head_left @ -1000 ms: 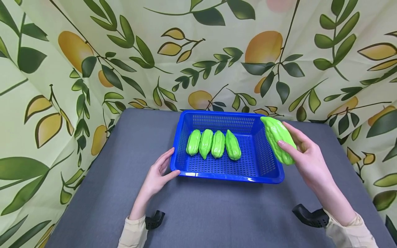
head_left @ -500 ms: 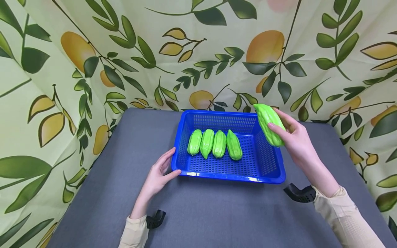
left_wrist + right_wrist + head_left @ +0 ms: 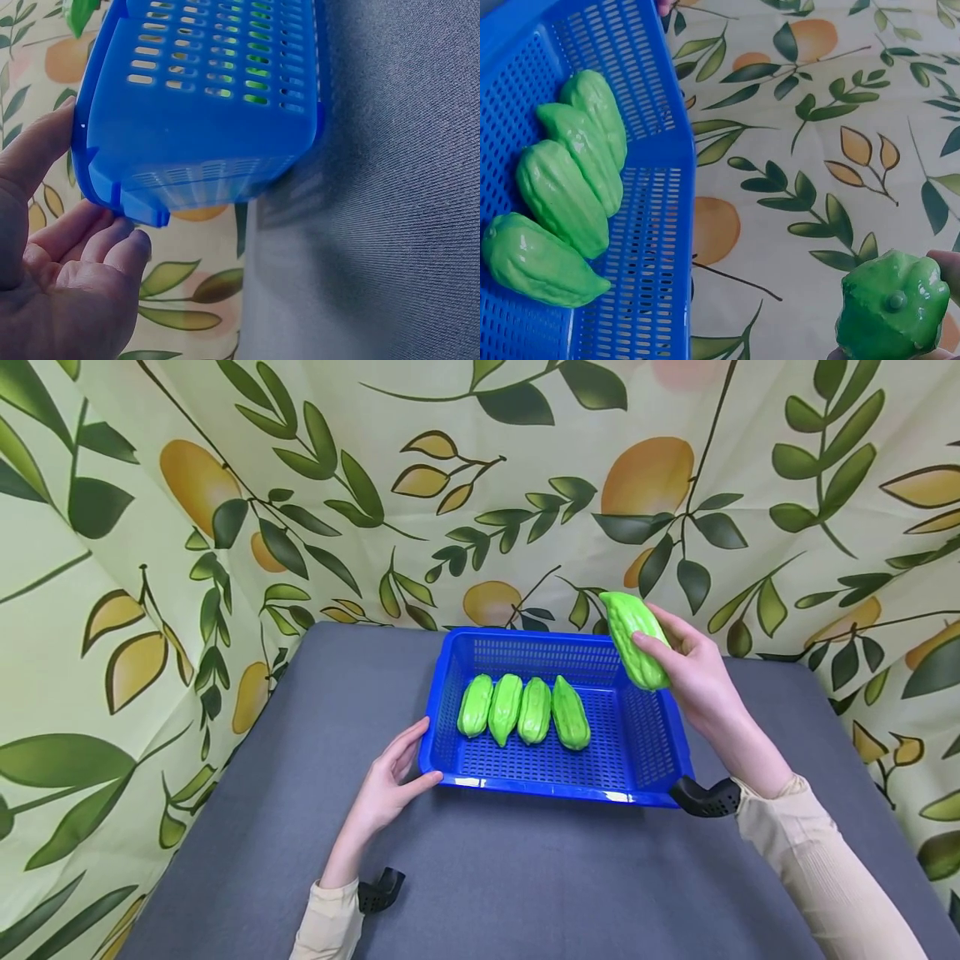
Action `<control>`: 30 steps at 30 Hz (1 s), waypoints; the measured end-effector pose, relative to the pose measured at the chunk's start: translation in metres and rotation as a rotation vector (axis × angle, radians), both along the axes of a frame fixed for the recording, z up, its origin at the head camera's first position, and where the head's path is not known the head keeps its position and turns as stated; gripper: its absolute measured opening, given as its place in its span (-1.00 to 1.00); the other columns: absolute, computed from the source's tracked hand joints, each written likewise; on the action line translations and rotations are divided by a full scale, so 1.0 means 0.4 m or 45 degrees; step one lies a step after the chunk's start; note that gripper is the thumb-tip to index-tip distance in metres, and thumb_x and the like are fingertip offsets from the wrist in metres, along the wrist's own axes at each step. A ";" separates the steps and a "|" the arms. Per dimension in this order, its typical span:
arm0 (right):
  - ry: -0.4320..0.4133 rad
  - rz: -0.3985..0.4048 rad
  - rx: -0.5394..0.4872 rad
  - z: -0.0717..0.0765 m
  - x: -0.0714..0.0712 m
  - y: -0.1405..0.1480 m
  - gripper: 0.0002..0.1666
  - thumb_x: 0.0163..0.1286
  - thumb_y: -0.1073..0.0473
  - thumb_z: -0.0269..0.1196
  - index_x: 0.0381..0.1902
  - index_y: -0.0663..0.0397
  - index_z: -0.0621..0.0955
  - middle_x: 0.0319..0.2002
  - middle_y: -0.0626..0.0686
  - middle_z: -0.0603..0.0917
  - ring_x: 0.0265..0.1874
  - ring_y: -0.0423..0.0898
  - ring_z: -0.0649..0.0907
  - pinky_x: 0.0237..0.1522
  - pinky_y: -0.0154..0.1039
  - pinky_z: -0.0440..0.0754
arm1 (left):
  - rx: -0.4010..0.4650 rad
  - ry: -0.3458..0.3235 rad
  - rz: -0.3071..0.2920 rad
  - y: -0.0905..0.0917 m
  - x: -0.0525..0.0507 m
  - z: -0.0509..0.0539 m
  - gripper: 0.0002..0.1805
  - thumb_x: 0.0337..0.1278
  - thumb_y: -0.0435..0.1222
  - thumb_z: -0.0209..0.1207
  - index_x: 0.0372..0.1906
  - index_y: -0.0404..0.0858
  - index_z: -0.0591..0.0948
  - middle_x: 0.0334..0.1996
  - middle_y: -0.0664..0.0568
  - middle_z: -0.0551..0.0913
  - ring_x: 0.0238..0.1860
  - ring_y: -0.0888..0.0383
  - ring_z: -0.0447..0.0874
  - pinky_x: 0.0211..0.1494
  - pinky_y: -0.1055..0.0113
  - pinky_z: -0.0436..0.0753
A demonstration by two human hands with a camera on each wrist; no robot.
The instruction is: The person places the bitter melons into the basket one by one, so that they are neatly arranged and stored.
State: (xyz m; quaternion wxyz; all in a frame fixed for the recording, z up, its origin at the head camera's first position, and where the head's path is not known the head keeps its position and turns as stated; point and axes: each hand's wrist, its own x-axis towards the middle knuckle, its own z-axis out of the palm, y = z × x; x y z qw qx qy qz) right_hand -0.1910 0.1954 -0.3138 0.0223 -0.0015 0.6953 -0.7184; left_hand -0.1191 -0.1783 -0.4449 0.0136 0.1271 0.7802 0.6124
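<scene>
A blue plastic basket (image 3: 540,789) stands on the grey table with several green bitter melons (image 3: 534,710) lying side by side in it, mostly toward its left half. My left hand (image 3: 386,785) holds the basket's near-left corner, thumb on the front rim and fingertips on the left rim; the left wrist view shows these fingers (image 3: 124,247) at the rim. Above the basket's far-right corner, my right hand (image 3: 697,672) grips another bitter melon (image 3: 633,639), thumb on the near side, other fingers partly hidden behind it. The right wrist view shows the held bitter melon's (image 3: 892,307) rounded end.
Behind the table (image 3: 525,877) hangs a cloth (image 3: 330,410) printed with leaves and orange fruit, which also runs along both sides. A black wrist mount (image 3: 705,797) on the right arm overlaps the basket's near-right corner in the head view.
My right hand has carried the bitter melon left and away from me, from beside the basket's right wall to above its far-right corner. My left hand keeps its place on the basket.
</scene>
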 end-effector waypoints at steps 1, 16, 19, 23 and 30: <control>-0.009 -0.001 -0.010 0.000 -0.005 0.000 -0.20 0.31 0.12 0.26 0.44 0.07 0.21 -0.02 -0.12 0.48 -0.28 -0.32 0.61 -0.35 -0.53 0.63 | -0.002 0.000 0.001 0.000 -0.001 0.000 -0.23 0.02 -0.42 0.32 0.38 -0.27 0.28 0.41 -0.17 0.23 0.43 -0.12 0.18 0.41 0.20 0.21; -0.165 0.027 -0.048 -0.070 -0.067 0.019 -0.13 0.35 0.13 0.22 0.48 0.15 0.07 -0.16 -0.16 0.51 -0.37 -0.35 0.61 -0.39 -0.53 0.63 | 0.026 0.000 -0.008 0.001 0.002 0.002 -0.23 0.01 -0.44 0.31 0.38 -0.31 0.28 0.41 -0.19 0.22 0.43 -0.12 0.18 0.41 0.20 0.20; -0.215 0.061 0.045 -0.097 -0.066 0.014 -0.13 0.36 0.09 0.21 0.48 0.16 0.06 -0.23 -0.20 0.54 -0.39 -0.37 0.60 -0.40 -0.52 0.62 | 0.030 0.006 -0.007 0.001 0.002 0.001 -0.23 0.01 -0.45 0.31 0.38 -0.31 0.28 0.41 -0.19 0.23 0.43 -0.13 0.18 0.41 0.20 0.21; -0.282 0.070 0.080 -0.121 -0.069 0.011 -0.12 0.35 0.08 0.21 0.47 0.20 0.06 -0.33 -0.26 0.58 -0.43 -0.37 0.60 -0.41 -0.53 0.61 | 0.029 0.007 -0.010 0.002 0.001 0.000 -0.24 0.02 -0.44 0.31 0.38 -0.31 0.28 0.41 -0.19 0.22 0.43 -0.13 0.17 0.42 0.20 0.20; -0.329 0.091 0.160 -0.144 -0.085 0.008 -0.15 0.38 0.08 0.18 0.46 0.24 0.07 -0.37 -0.30 0.58 -0.43 -0.40 0.58 -0.40 -0.54 0.59 | 0.037 0.008 -0.014 0.002 0.000 -0.001 -0.24 0.02 -0.45 0.30 0.37 -0.32 0.28 0.41 -0.19 0.22 0.44 -0.12 0.17 0.42 0.21 0.19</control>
